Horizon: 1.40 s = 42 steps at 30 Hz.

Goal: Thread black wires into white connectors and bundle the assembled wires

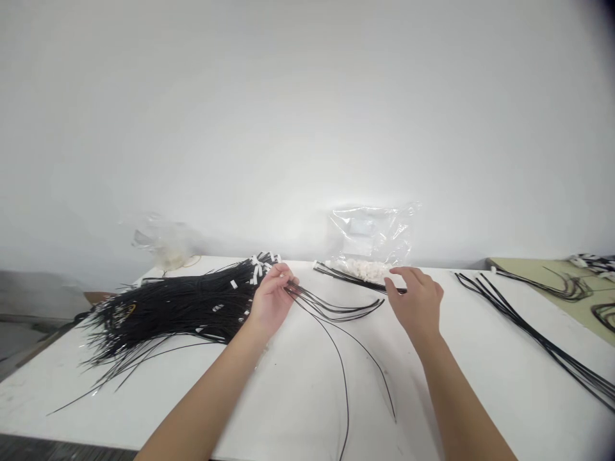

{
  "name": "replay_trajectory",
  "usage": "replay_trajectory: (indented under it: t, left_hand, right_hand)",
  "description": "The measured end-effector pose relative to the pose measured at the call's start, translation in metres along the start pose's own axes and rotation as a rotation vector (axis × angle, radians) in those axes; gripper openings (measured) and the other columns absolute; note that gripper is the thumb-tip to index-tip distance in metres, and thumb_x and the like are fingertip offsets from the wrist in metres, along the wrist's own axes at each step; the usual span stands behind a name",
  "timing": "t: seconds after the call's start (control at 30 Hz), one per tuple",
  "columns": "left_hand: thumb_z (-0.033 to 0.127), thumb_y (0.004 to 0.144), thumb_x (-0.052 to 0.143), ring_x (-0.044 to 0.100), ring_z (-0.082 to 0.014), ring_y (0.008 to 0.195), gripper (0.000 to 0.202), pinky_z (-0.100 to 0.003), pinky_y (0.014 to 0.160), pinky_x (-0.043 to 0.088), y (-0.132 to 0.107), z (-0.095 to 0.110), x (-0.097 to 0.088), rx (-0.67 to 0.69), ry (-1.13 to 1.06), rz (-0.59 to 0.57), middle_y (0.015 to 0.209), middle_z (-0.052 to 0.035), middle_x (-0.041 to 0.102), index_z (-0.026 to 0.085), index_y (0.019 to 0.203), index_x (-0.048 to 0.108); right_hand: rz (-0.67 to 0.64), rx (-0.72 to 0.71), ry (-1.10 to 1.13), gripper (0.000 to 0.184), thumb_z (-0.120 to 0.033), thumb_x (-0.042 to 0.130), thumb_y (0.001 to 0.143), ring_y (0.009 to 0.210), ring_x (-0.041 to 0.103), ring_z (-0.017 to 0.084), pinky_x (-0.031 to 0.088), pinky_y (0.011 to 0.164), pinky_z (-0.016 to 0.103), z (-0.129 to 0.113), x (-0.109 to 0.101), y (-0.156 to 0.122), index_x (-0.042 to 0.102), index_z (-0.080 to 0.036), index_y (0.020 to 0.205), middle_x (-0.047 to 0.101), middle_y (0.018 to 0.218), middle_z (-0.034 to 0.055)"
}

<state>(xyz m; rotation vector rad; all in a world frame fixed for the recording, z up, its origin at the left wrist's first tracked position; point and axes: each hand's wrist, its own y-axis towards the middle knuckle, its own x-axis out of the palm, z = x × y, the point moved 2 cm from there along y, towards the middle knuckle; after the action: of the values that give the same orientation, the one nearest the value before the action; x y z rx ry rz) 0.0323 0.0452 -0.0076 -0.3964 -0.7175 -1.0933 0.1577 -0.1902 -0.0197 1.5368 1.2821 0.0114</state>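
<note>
Pinched in my left hand [273, 299] are several thin black wires [331, 310], held near one end. Most of them curve right across the white table, while two hang lower toward the front edge. My right hand [417, 302] is just past the free ends of the upper wires, its thumb and index finger apart and nothing seen between them. Behind it lie thicker black wires [350, 277] with a white end, partly hidden by that hand. A heap of small white connectors [362, 267] spills from a clear plastic bag [377, 234].
A large bundle of black wires [177, 310] with white end pieces covers the table's left side. Another clear bag [166, 240] stands behind it. More black cables [523, 323] lie at right, beside a greenish board [571, 307] carrying wires. A plain wall [307, 128] rises behind.
</note>
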Motion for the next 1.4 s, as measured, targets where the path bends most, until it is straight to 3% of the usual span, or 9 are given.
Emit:
replay_trajectory:
  t: [0.1, 0.27, 0.43, 0.53, 0.67, 0.77, 0.97, 1.2, 1.4]
  left_hand:
    - [0.012, 0.065, 0.056, 0.052, -0.0109, 0.066, 0.016, -0.026, 0.064, 0.043, 0.0, 0.0, 0.0, -0.001, -0.02, -0.01, 0.065, 0.0016, 0.048, 0.019, 0.079, 0.052]
    - [0.012, 0.067, 0.055, 0.053, -0.0115, 0.067, 0.015, -0.027, 0.064, 0.044, 0.0, 0.001, 0.0, -0.009, -0.05, -0.015, 0.067, 0.001, 0.049, 0.019, 0.08, 0.052]
    - [0.012, 0.069, 0.054, 0.052, -0.0112, 0.065, 0.013, -0.03, 0.066, 0.044, -0.001, 0.002, 0.001, 0.002, -0.066, 0.007, 0.067, 0.0021, 0.049, 0.02, 0.079, 0.051]
    - [0.013, 0.07, 0.054, 0.052, -0.0109, 0.067, 0.012, -0.029, 0.066, 0.044, 0.0, 0.003, -0.001, 0.01, -0.079, 0.033, 0.069, 0.0022, 0.05, 0.02, 0.079, 0.051]
    - [0.013, 0.069, 0.056, 0.053, -0.0108, 0.068, 0.014, -0.027, 0.064, 0.043, 0.003, 0.002, -0.004, 0.015, -0.107, 0.082, 0.072, 0.0011, 0.052, 0.019, 0.08, 0.052]
    - [0.011, 0.068, 0.056, 0.052, -0.0098, 0.065, 0.016, -0.025, 0.061, 0.042, 0.005, 0.002, -0.005, 0.014, -0.141, 0.101, 0.072, 0.0008, 0.053, 0.019, 0.081, 0.052]
    - [0.009, 0.067, 0.053, 0.052, -0.0108, 0.067, 0.021, -0.028, 0.064, 0.042, 0.007, 0.002, -0.009, -0.003, -0.127, 0.079, 0.07, 0.0015, 0.051, 0.022, 0.084, 0.053]
    - [0.007, 0.062, 0.054, 0.053, -0.011, 0.074, 0.039, -0.029, 0.07, 0.043, 0.008, 0.0, -0.012, -0.024, -0.03, 0.045, 0.087, 0.0003, 0.053, 0.025, 0.097, 0.054]
    - [0.008, 0.061, 0.059, 0.053, -0.0087, 0.073, 0.045, -0.025, 0.068, 0.043, 0.003, -0.001, -0.005, 0.02, 0.128, -0.001, 0.086, 0.0014, 0.051, 0.027, 0.102, 0.053]
  right_hand:
    - [-0.178, -0.146, 0.153, 0.022, -0.037, 0.045, 0.083, 0.089, 0.053, 0.021, 0.033, 0.089, 0.041, -0.015, 0.005, -0.005, 0.059, -0.021, 0.089, 0.06, 0.093, 0.0051]
    - [-0.63, -0.257, 0.431, 0.04, -0.048, 0.052, 0.077, 0.108, 0.045, 0.022, 0.04, 0.087, 0.036, -0.048, 0.006, -0.023, 0.053, -0.027, 0.111, 0.054, 0.112, 0.0036]
    - [-0.953, -0.255, 0.498, 0.066, -0.053, 0.063, 0.065, 0.091, 0.053, 0.019, 0.045, 0.075, 0.031, -0.067, 0.012, -0.039, 0.042, -0.03, 0.123, 0.057, 0.102, 0.0024]
    - [-0.966, -0.235, 0.468, 0.066, -0.048, 0.065, 0.064, 0.086, 0.052, 0.017, 0.045, 0.069, 0.028, -0.068, 0.015, -0.042, 0.04, -0.03, 0.122, 0.053, 0.101, 0.0023]
    - [-0.953, -0.279, 0.421, 0.024, -0.03, 0.058, 0.071, 0.071, 0.05, 0.012, 0.041, 0.06, 0.024, -0.064, 0.018, -0.043, 0.054, -0.024, 0.093, 0.051, 0.095, 0.0013]
    - [-0.934, -0.327, 0.418, 0.006, -0.016, 0.05, 0.07, 0.073, 0.048, 0.012, 0.039, 0.062, 0.022, -0.061, 0.021, -0.042, 0.051, -0.02, 0.075, 0.051, 0.083, -0.0001]
    - [-1.036, -0.196, 0.357, 0.009, -0.019, 0.039, 0.078, 0.053, 0.039, 0.009, 0.029, 0.048, 0.02, -0.051, 0.025, -0.036, 0.042, -0.02, 0.07, 0.046, 0.062, -0.0032]
    - [-0.993, -0.147, 0.221, 0.016, -0.029, 0.034, 0.084, 0.05, 0.038, 0.01, 0.024, 0.044, 0.02, -0.042, 0.02, -0.029, 0.045, -0.023, 0.074, 0.049, 0.061, -0.0033]
    - [-0.918, -0.17, 0.047, 0.016, -0.028, 0.036, 0.083, 0.051, 0.038, 0.01, 0.022, 0.045, 0.021, -0.032, 0.024, -0.027, 0.046, -0.022, 0.072, 0.049, 0.06, -0.0017]
